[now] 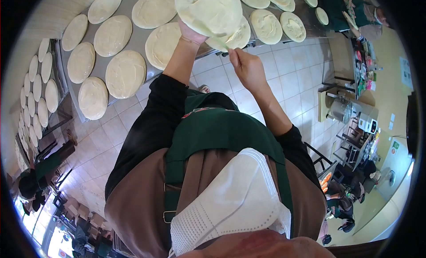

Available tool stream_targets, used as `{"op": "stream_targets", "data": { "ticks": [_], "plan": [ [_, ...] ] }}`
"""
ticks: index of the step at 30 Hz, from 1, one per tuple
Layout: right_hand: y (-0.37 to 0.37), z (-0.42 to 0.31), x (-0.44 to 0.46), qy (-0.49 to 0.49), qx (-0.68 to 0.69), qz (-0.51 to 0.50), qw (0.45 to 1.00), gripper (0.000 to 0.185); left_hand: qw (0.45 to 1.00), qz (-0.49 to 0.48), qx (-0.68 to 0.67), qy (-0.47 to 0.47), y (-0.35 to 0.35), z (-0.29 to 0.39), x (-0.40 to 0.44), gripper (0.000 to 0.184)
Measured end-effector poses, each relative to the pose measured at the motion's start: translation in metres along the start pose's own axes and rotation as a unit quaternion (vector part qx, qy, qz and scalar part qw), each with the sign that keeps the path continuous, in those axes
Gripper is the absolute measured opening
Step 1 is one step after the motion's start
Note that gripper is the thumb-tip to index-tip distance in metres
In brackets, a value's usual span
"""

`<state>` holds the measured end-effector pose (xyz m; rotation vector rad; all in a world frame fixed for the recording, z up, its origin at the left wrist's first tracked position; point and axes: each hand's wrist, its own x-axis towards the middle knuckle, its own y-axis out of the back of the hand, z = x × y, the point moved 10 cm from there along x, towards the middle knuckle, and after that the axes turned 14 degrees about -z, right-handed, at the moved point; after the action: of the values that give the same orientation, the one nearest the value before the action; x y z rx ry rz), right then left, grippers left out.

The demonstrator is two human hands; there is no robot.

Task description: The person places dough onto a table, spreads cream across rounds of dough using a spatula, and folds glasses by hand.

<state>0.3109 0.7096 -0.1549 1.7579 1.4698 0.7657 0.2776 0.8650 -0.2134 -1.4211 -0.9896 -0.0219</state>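
My left hand [191, 32] holds up a pale round disc [211, 11] from underneath, with most of its fingers hidden below. The disc looks like flat dough or bread, with an uneven cream-coloured coating on top. In my right hand [248, 68] the fingers are closed on the end of a thin, pale green spatula [216, 37]. Its blade crosses the near edge of the held disc. Beneath and behind my left hand, another coated disc [162, 47] lies on the metal table [98, 65].
Several similar discs [125, 74] cover the table to the left, and more [266, 27] lie to the right. A second table of discs [51, 96] stands far left, near a bending person [42, 173]. Another person [335, 11] handles a disc at the upper right.
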Motion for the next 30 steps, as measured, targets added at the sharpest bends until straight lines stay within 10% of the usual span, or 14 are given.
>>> {"op": "stream_targets", "data": {
  "ticks": [2, 5, 15, 20, 23, 30],
  "plan": [
    [-0.003, -0.004, 0.000, 0.008, -0.004, -0.032, 0.999, 0.031, 0.938, 0.207, 0.273, -0.060, 0.030, 0.033, -0.024, 0.060],
    [0.014, 0.004, 0.001, 0.025, 0.036, 0.002, 0.999, 0.030, 0.998, 0.033, -0.007, -0.048, 0.014, 0.026, -0.010, 0.061],
    [0.004, 0.015, -0.009, -0.012, -0.026, 0.020, 0.999, 0.027, 0.999, 0.020, 0.027, -0.031, 0.001, 0.037, -0.003, 0.062],
    [0.002, -0.007, -0.014, 0.033, 0.019, -0.008, 0.999, 0.028, 0.928, 0.154, 0.322, -0.110, -0.002, 0.070, -0.015, 0.061],
    [0.017, 0.017, -0.007, -0.007, 0.021, 0.028, 0.999, 0.029, 0.991, 0.039, 0.099, -0.076, -0.016, 0.057, -0.008, 0.061],
    [-0.021, 0.019, -0.029, -0.050, 0.010, 0.010, 0.999, 0.029, 0.983, 0.085, 0.118, -0.108, -0.014, 0.067, -0.016, 0.066]
  ]
}}
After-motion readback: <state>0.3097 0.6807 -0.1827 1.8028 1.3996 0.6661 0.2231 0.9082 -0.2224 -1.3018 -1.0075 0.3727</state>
